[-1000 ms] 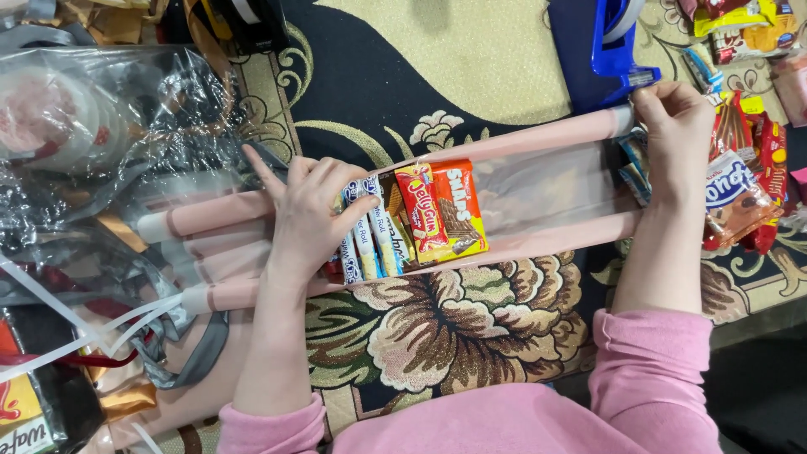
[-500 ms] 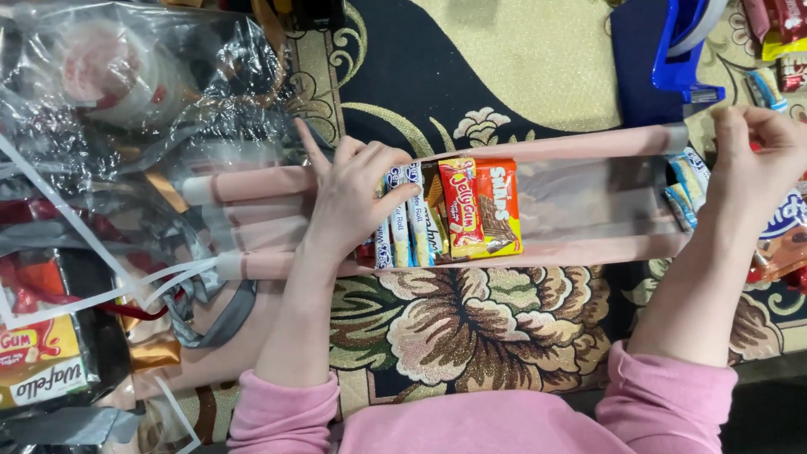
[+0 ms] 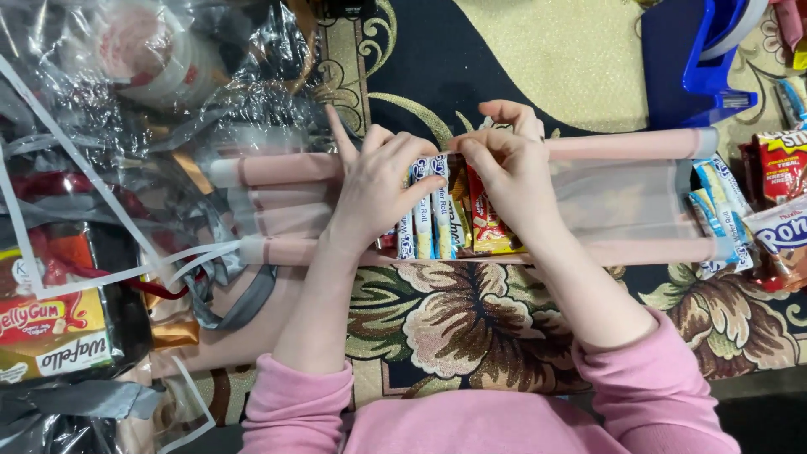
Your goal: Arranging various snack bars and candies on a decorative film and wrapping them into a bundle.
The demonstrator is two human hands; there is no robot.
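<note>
Evidently the right hand (image 3: 504,172) has come in from three o'clock, both it and the left hand (image 3: 378,189) now closing fingers on the snack packets (image 3: 441,214) inside the clear pink-edged bag (image 3: 622,202).

The snack packets (image 3: 445,214) were glossy printed foil, lying on a clear plastic bag (image 3: 622,197) with matt pink bands. At nine o'clock, crinkled cellophane (image 3: 168,92) shone with glare. The carpet (image 3: 471,324) beneath looked woven and matt. At one o'clock sat a smooth blue plastic tape dispenser (image 3: 702,63).
</note>
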